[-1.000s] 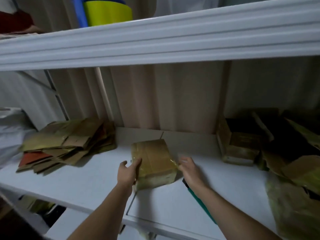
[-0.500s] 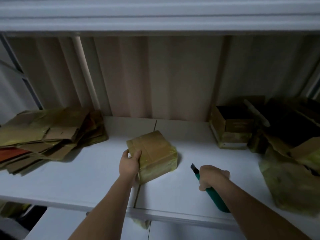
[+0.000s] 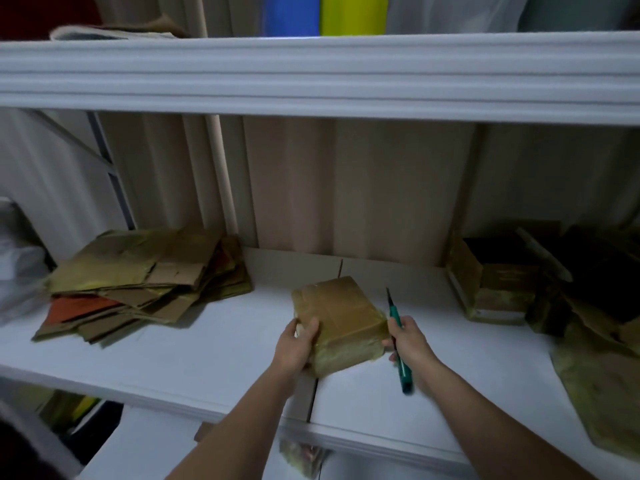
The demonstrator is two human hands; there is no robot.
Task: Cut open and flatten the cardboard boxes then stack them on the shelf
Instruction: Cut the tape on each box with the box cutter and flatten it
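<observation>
A small taped cardboard box (image 3: pixel 341 315) sits closed on the white shelf (image 3: pixel 194 355), near its front edge. My left hand (image 3: pixel 297 344) grips the box's front left corner. My right hand (image 3: pixel 408 341) presses against the box's right side while it holds a green utility knife (image 3: pixel 398 336), blade pointing away from me along that side. A stack of flattened cardboard (image 3: pixel 145 282) lies on the shelf to the left.
Several unflattened boxes (image 3: pixel 495 282) and crumpled cardboard (image 3: pixel 602 375) crowd the shelf's right end. The upper shelf's thick white edge (image 3: pixel 318 74) hangs overhead, with blue and yellow items on it. A corrugated wall closes the back. A lower shelf shows below.
My right hand has come back from the bare shelf to the box's right side, knife blade now pointing forward. The left hand kept its grip. The camera tilted up.
</observation>
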